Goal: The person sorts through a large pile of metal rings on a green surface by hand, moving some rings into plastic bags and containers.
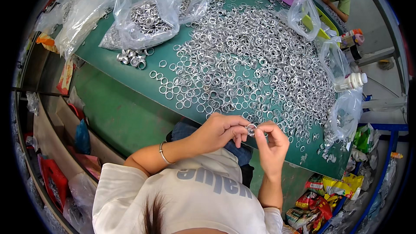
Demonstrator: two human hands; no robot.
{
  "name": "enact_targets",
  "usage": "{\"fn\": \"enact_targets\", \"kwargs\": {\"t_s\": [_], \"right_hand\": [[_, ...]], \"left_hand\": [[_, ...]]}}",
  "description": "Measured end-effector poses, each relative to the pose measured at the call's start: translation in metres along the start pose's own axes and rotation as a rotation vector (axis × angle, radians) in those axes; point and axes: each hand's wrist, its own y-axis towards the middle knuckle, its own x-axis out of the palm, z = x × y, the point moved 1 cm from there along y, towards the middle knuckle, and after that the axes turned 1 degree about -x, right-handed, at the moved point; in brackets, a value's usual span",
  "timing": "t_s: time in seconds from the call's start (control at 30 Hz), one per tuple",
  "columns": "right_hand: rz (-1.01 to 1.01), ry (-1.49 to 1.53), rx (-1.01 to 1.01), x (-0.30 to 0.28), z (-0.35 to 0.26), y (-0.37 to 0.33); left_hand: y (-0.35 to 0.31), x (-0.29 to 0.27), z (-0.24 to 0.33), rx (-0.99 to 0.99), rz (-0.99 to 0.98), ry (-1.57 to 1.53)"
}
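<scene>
Across a green bench [134, 78], a loose heap of silver rings [277, 65] is spread from near the front edge toward the right-hand edge. Over the front edge, the left hand [223, 131] and the right hand [272, 143] are held close together, fingertips pinched on at least one small ring [250, 129] between them: it is touched by both, neither being clearly nearer, and its tilt cannot be told.

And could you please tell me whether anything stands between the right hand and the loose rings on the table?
Nothing visible does: the loose rings lie just beyond the right hand, which, together with the left hand, holds a metal ring.
</scene>
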Motion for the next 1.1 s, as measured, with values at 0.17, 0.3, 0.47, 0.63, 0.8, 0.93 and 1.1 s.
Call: {"fn": "enact_targets", "kwargs": {"t_s": [0.17, 0.3, 0.47, 0.63, 0.8, 0.93, 1.1], "right_hand": [[-0.079, -0.15, 0.063, 0.005, -0.011, -0.001], [-0.04, -0.105, 0.082, 0.007, -0.009, -0.003], [-0.001, 0.096, 0.192, 0.006, 0.003, -0.007], [0.031, -0.271, -0.152, 0.014, -0.008, -0.007], [0.088, -0.226, -0.142, 0.018, -0.014, -0.012], [0.079, -0.517, -0.448, 0.023, -0.017, -0.009], [0.055, -0.573, -0.575, 0.021, -0.022, -0.008]], "left_hand": [[-0.008, 0.004, 0.003, 0.111, 0.08, 0.104], [-0.011, 0.008, 0.0, 0.174, 0.064, 0.071], [-0.012, 0.009, -0.001, 0.252, 0.085, 0.115], [-0.016, 0.015, -0.006, 0.334, 0.244, 0.371], [-0.017, 0.017, -0.002, 0.432, 0.284, 0.46], [-0.015, 0.014, -0.009, 0.491, 0.254, 0.502], [-0.016, 0.014, -0.002, 0.494, 0.238, 0.564]]}}
